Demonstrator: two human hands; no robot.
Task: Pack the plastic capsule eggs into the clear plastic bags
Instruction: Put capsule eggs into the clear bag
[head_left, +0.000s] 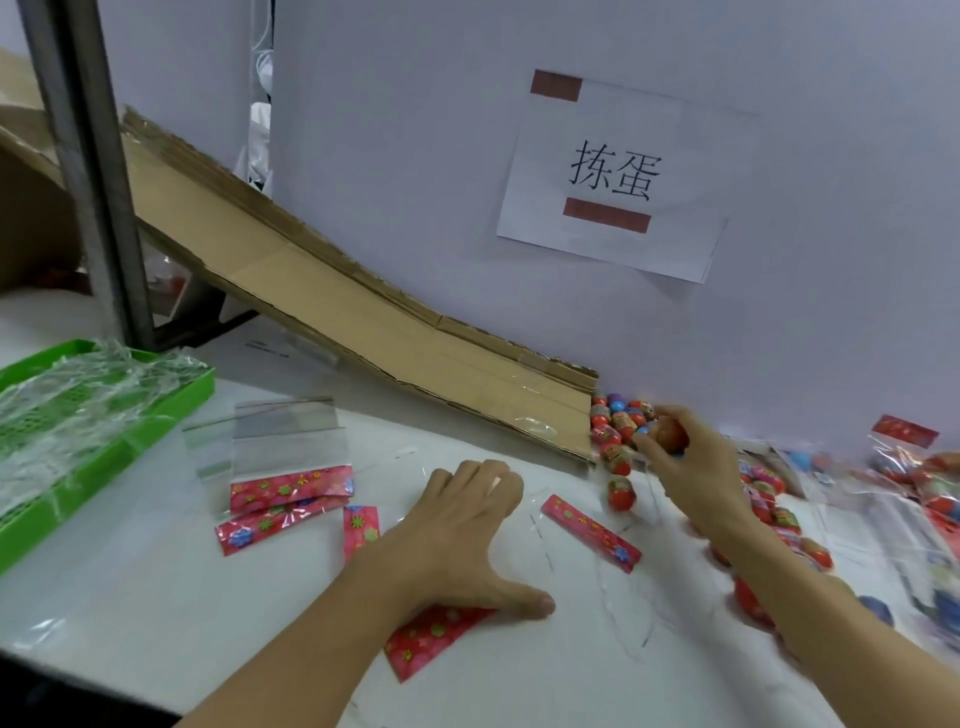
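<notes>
Eggs (621, 423), small plastic capsules mostly red with printed bands and a few blue ones among them, are heaped at the lower end of the cardboard ramp (363, 312), against the white partition (519, 322). One red egg (670, 434) is pinched in the curled fingers of the right hand (696, 473), just off the ramp's lower corner. Another red egg (621, 492) lies alone on the white table (130, 582), in front of that corner. A clear plastic bag (587, 535) with a red flowered header is spread flat in front of the ramp's end; it is pressed down by the left hand (467, 535), fingers loosely bent, thumb stretched out. Further clear bags (288, 467) lie in front of the ramp's middle. Filled bags (914, 467) are seen well to the right of the ramp. A green tray (171, 415) stands left of the ramp.
</notes>
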